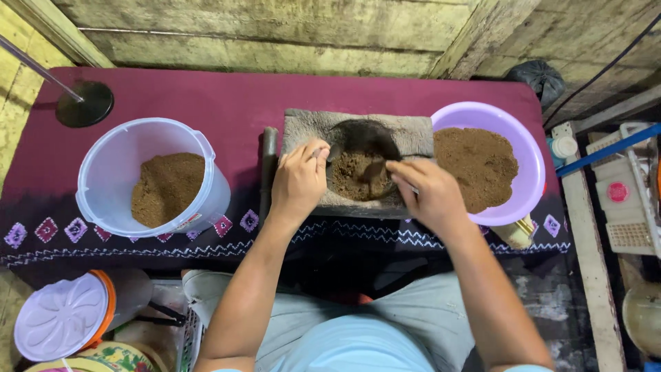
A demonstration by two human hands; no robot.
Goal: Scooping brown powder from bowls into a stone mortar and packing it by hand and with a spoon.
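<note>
Two hands, left hand (pixel 299 180) and right hand (pixel 430 194), each grip clamped on a spoon (pixel 375 169), over stone mortar (pixel 358 162).

Small label on clear bucket (pixel 184 222)

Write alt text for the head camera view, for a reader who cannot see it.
Seen from above, a person's left hand and right hand work brown powder in the hollow of a stone mortar on a maroon cloth. A clear bucket at left and a purple bowl at right hold more powder.
</note>
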